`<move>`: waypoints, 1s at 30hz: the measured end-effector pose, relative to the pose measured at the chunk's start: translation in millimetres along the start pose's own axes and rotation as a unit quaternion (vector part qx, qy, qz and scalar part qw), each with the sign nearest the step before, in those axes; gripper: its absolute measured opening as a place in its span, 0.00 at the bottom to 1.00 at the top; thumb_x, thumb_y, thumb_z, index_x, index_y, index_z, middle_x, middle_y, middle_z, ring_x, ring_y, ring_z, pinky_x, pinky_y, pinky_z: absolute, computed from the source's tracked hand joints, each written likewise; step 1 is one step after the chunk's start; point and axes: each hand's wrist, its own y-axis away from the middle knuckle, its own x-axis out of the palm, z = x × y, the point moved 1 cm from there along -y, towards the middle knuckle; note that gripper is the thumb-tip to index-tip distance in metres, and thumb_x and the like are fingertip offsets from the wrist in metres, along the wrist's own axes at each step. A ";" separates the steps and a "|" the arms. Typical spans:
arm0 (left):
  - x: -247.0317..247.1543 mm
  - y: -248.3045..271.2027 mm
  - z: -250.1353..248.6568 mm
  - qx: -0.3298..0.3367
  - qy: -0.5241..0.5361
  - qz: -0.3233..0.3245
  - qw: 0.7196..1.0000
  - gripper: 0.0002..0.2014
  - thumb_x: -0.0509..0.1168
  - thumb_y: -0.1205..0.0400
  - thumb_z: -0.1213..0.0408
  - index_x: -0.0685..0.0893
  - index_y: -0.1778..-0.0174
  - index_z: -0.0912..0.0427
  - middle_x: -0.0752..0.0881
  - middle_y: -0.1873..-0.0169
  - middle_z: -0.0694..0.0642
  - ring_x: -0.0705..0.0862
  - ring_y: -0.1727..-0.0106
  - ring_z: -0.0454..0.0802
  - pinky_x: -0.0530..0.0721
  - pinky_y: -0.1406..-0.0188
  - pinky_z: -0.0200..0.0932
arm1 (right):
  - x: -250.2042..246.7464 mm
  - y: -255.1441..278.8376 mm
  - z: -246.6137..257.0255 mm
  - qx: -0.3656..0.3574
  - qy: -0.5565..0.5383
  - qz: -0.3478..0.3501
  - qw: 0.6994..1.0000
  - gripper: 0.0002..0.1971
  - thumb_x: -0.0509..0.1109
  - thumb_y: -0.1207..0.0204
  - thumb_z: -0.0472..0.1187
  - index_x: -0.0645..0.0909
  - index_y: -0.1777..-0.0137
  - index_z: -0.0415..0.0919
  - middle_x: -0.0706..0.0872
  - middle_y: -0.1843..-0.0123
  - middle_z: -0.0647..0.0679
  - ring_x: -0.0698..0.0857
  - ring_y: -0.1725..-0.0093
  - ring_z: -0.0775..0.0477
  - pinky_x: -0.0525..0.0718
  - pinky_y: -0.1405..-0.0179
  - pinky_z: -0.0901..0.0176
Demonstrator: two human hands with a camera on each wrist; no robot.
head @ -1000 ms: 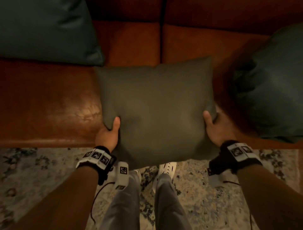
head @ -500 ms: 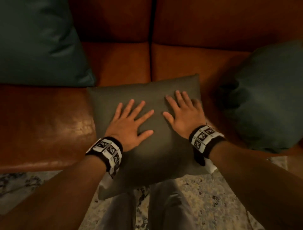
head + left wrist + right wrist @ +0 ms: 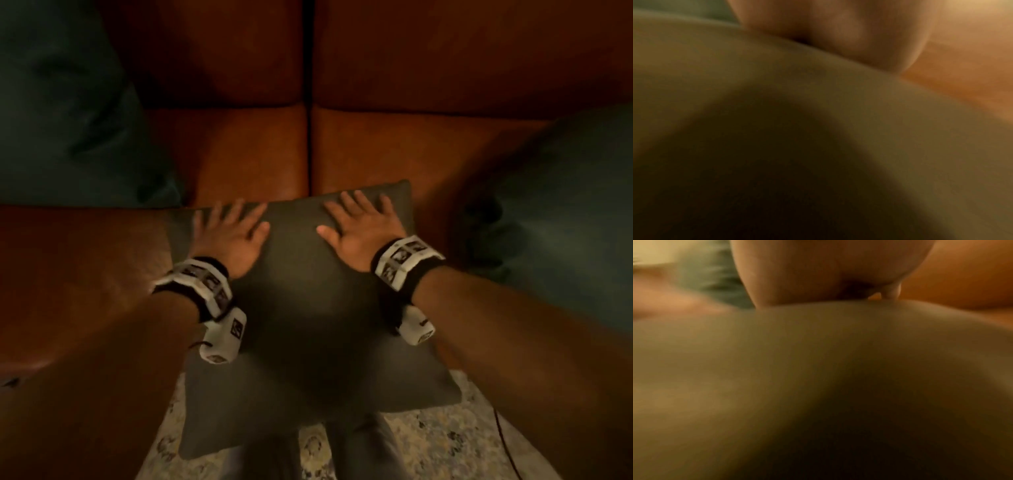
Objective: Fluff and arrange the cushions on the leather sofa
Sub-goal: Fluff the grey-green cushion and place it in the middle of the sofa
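A dark grey-olive cushion [image 3: 308, 308] lies flat on the front edge of the brown leather sofa [image 3: 246, 150], its near half overhanging the seat. My left hand [image 3: 229, 229] lies flat on its far left part with fingers spread. My right hand [image 3: 359, 222] lies flat on its far right part, fingers straight. Both wrist views are blurred: each shows the cushion [image 3: 777, 129] [image 3: 797, 369] close up with the heel of the left hand [image 3: 838, 32] or the right hand [image 3: 828, 272] resting on it.
A teal cushion [image 3: 68, 113] leans at the back left of the sofa. Another teal cushion [image 3: 561, 212] sits at the right. A patterned rug [image 3: 462, 445] covers the floor under the cushion's near edge, and my grey trouser legs [image 3: 359, 455] show below.
A second ago both hands gripped the cushion's near sides. They let go and now lie flat on its top, sliding toward the far edge and farther apart since half a second ago.
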 end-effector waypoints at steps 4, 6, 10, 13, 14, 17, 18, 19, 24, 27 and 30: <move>-12.4 7.8 57.1 -0.151 0.062 0.059 0.985 0.34 0.31 0.21 0.29 0.46 0.17 0.34 0.43 0.14 0.46 0.40 0.14 0.57 0.35 0.22 0.71 | -2.5 -1.2 -54.3 0.068 -0.003 0.039 0.997 0.35 0.35 0.19 0.70 0.45 0.13 0.58 0.46 0.10 0.50 0.45 0.12 0.46 0.44 0.18 0.28; -25.7 19.8 51.3 -0.213 0.106 0.039 0.970 0.33 0.34 0.19 0.30 0.46 0.17 0.35 0.41 0.15 0.48 0.37 0.15 0.62 0.37 0.22 0.75 | -2.5 0.1 -60.9 0.074 -0.014 0.059 0.995 0.35 0.35 0.18 0.69 0.44 0.13 0.58 0.44 0.10 0.50 0.44 0.12 0.46 0.45 0.17 0.29; -33.8 58.9 -28.4 -0.022 0.031 -0.104 0.994 0.41 0.42 0.24 0.27 0.48 0.16 0.42 0.47 0.15 0.56 0.44 0.15 0.65 0.46 0.22 0.75 | -3.3 -0.7 -58.8 0.076 -0.041 0.089 0.992 0.35 0.37 0.17 0.68 0.44 0.13 0.56 0.43 0.10 0.48 0.42 0.12 0.43 0.45 0.17 0.29; 3.9 91.1 -88.0 0.111 -0.042 -0.013 0.993 0.52 0.45 0.35 0.17 0.30 0.20 0.33 0.32 0.16 0.49 0.31 0.17 0.64 0.37 0.26 0.80 | -17.1 -0.7 -49.3 0.070 -0.043 0.084 0.993 0.34 0.42 0.15 0.65 0.47 0.12 0.51 0.46 0.10 0.45 0.44 0.12 0.40 0.46 0.17 0.29; 15.3 91.7 -93.0 0.097 -0.053 0.011 0.994 0.53 0.45 0.37 0.16 0.26 0.22 0.32 0.29 0.17 0.49 0.28 0.18 0.64 0.36 0.27 0.81 | -23.8 0.0 -40.2 0.051 -0.043 0.057 0.996 0.34 0.44 0.15 0.63 0.49 0.13 0.49 0.47 0.10 0.44 0.45 0.12 0.39 0.46 0.17 0.29; 29.7 77.0 -87.4 0.080 -0.059 0.004 0.995 0.54 0.43 0.39 0.15 0.20 0.25 0.33 0.25 0.19 0.49 0.25 0.19 0.63 0.36 0.28 0.81 | -29.6 0.7 -9.0 -0.051 -0.013 -0.031 0.998 0.35 0.42 0.16 0.66 0.51 0.13 0.50 0.50 0.11 0.45 0.46 0.12 0.41 0.45 0.18 0.29; 30.6 75.1 -85.1 0.086 -0.063 0.001 0.994 0.54 0.41 0.39 0.15 0.20 0.25 0.33 0.25 0.19 0.49 0.26 0.19 0.63 0.36 0.27 0.81 | -23.7 0.7 -2.9 -0.076 0.004 -0.024 0.997 0.36 0.40 0.17 0.67 0.49 0.13 0.51 0.50 0.11 0.45 0.46 0.12 0.42 0.44 0.18 0.29; 30.9 74.9 -84.0 0.090 -0.069 0.001 0.994 0.54 0.40 0.40 0.14 0.20 0.25 0.33 0.25 0.19 0.49 0.26 0.19 0.63 0.36 0.27 0.80 | -14.0 -0.1 -3.2 -0.084 0.019 -0.013 0.996 0.37 0.39 0.18 0.69 0.48 0.13 0.52 0.49 0.11 0.46 0.45 0.12 0.43 0.43 0.18 0.29; 27.2 70.4 -89.7 0.092 -0.060 0.012 0.994 0.53 0.39 0.39 0.14 0.23 0.24 0.32 0.27 0.18 0.48 0.28 0.18 0.63 0.36 0.26 0.80 | 18.6 -2.2 -71.2 0.078 -0.065 -0.008 0.995 0.40 0.36 0.22 0.74 0.47 0.13 0.56 0.47 0.10 0.50 0.44 0.12 0.46 0.44 0.17 0.30; 29.3 68.5 -88.6 0.089 -0.058 0.016 0.994 0.53 0.39 0.40 0.14 0.22 0.25 0.32 0.27 0.18 0.47 0.29 0.18 0.63 0.38 0.26 0.80 | 6.8 4.5 -80.1 0.135 -0.098 -0.010 0.986 0.40 0.36 0.20 0.72 0.46 0.12 0.53 0.45 0.10 0.49 0.43 0.12 0.43 0.46 0.17 0.28; 31.5 68.3 -83.3 0.092 -0.063 0.022 0.994 0.53 0.35 0.41 0.14 0.22 0.25 0.33 0.27 0.18 0.47 0.29 0.18 0.63 0.39 0.26 0.80 | 3.7 21.8 -28.8 0.045 -0.091 -0.053 0.993 0.38 0.39 0.18 0.69 0.46 0.12 0.51 0.44 0.10 0.47 0.42 0.12 0.43 0.43 0.17 0.30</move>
